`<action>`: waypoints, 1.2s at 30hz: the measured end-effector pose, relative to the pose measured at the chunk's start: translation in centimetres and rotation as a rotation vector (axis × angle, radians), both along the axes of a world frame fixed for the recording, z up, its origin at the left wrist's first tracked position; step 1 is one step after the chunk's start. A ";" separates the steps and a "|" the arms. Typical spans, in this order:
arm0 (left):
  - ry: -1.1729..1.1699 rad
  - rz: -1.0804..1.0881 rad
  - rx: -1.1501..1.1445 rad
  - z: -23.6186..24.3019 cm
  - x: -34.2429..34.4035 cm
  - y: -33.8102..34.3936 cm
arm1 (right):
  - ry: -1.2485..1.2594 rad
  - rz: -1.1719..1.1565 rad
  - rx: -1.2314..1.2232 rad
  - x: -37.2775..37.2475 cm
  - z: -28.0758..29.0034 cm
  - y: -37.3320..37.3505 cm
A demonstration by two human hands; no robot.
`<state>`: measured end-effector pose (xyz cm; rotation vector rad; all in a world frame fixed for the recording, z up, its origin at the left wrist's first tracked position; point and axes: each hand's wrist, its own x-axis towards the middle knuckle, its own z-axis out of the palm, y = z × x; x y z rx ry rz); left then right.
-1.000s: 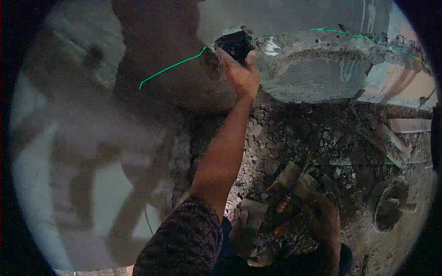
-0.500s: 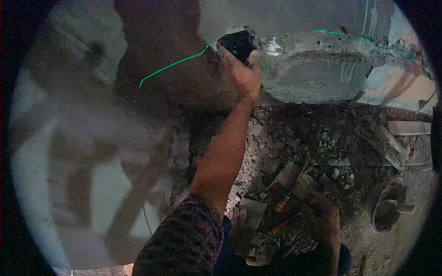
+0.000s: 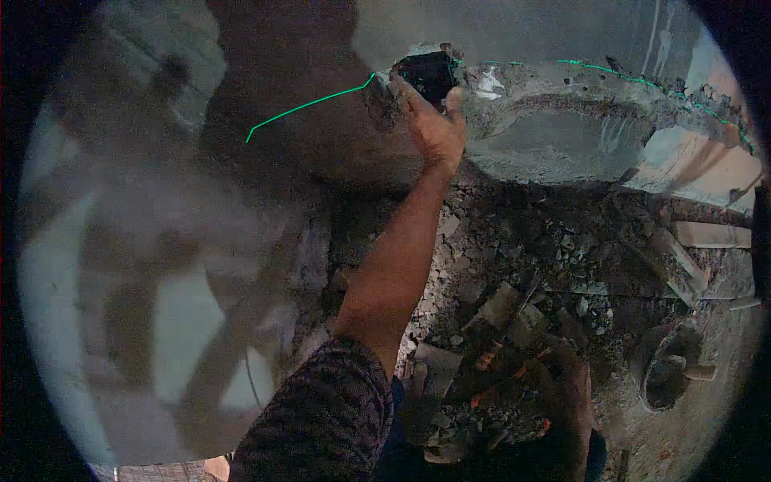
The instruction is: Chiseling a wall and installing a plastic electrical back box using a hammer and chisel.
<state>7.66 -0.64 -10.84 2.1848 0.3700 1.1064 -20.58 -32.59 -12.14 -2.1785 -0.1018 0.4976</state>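
Note:
My left hand (image 3: 438, 132) reaches up to the wall, thumb and fingers around a black box (image 3: 426, 78). The box, seemingly an electrical wall box, sits in a rough-edged hole in the plaster. A green laser line (image 3: 313, 102) runs along the wall to both sides of it. Low in the view, my right hand (image 3: 566, 373) is in deep shadow above the rubble, its fingers too dark to read. Close to it lie an orange-handled tool (image 3: 522, 370) and another tool with a wooden handle (image 3: 487, 357). Whether the right hand grips the orange-handled tool is not visible.
Broken rubble (image 3: 450, 273) covers the floor along the wall. To the right stand a round bucket (image 3: 647, 377) with a handle sticking out and some wooden boards (image 3: 711, 234). A rough channel (image 3: 554, 88) with pale scraps runs along the wall right of the box.
The view has shifted slightly, so the wall and box appear a little further right. My left hand stays on the box. My right hand remains low by the orange-handled tool, which appears slightly moved.

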 end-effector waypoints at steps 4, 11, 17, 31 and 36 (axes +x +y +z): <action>0.010 -0.013 0.024 0.1 -0.2 0.1 | 0.094 -0.016 -0.003 0.0 0.5 0.0; -0.013 0.019 0.084 0.0 0.1 0.3 | 0.008 0.014 -0.057 0.2 0.9 0.4; 0.034 0.019 0.026 0.3 -0.4 0.0 | 0.071 0.015 -0.074 0.3 1.0 0.3; -0.088 -0.028 0.060 -0.4 0.1 0.4 | 0.116 -0.021 -0.021 0.2 0.2 0.1; -0.041 -0.020 0.038 -0.2 0.1 0.4 | 0.049 0.010 -0.025 0.6 1.2 0.5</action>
